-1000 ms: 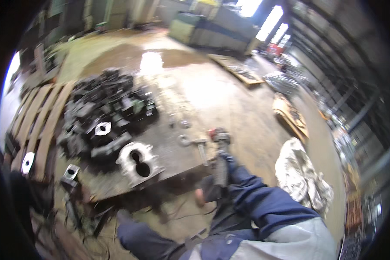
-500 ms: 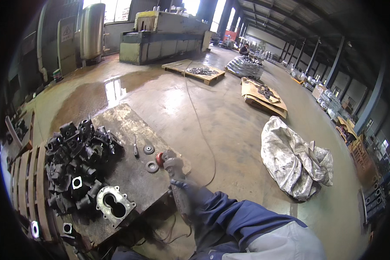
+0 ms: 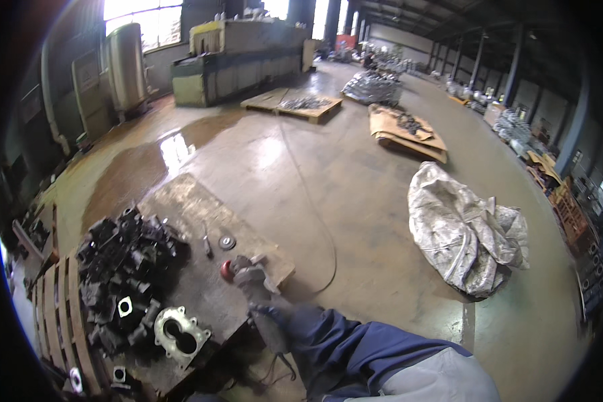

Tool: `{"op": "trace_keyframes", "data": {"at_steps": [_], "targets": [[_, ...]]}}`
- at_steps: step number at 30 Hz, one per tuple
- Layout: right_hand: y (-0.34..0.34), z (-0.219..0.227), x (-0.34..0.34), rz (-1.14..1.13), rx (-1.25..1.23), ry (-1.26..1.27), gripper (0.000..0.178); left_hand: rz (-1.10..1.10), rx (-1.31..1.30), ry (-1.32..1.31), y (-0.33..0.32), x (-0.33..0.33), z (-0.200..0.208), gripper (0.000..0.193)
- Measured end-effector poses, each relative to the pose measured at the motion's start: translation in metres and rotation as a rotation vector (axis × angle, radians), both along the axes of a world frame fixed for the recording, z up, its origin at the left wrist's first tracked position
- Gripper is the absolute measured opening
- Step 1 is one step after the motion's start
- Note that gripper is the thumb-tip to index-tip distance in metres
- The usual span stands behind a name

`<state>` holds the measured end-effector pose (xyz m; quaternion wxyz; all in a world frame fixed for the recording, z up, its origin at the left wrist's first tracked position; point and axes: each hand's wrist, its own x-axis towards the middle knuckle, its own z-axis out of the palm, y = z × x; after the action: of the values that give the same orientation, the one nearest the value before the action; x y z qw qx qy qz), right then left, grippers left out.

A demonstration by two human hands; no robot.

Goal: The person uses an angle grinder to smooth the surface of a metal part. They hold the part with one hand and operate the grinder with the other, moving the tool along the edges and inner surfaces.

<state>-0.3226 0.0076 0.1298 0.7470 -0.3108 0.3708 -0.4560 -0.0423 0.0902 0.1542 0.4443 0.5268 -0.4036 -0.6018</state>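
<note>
My right hand (image 3: 272,313), in a dark glove, is wrapped round the body of an angle grinder (image 3: 253,285). The grinder's head, with a red disc at its tip, is over the right part of the worktable (image 3: 214,288). Left of the head lie a round grinding disc (image 3: 227,242) and a thin dark-handled tool (image 3: 207,246). A cast metal housing (image 3: 181,336) with a bright machined face and a keyhole-shaped opening sits at the table's near edge. Behind it is a heap of black castings (image 3: 127,268). My left hand does not show.
A wooden pallet (image 3: 61,308) stands left of the table. A power cord (image 3: 329,241) curves across the floor. To the right slumps a large white sack (image 3: 459,231). Farther off are pallets with small parts (image 3: 301,104), a cardboard-topped stack (image 3: 405,130) and a long machine (image 3: 248,63).
The view has shifted a little. My right hand has brought the grinder leftward over the table, and its head now covers the spot where a second disc showed.
</note>
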Motion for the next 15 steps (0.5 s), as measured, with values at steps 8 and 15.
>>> {"op": "trace_keyframes", "data": {"at_steps": [8, 15], "targets": [[-0.046, -0.029, 0.038, 0.021, -0.004, -0.254, 0.041, 0.221, -0.285, 0.378, 0.052, 0.163, 0.037, 0.072], [-0.095, 0.004, 0.099, 0.049, -0.049, -0.23, 0.057, 0.301, -0.345, 0.636, -0.019, 0.179, 0.005, 0.067]]}}
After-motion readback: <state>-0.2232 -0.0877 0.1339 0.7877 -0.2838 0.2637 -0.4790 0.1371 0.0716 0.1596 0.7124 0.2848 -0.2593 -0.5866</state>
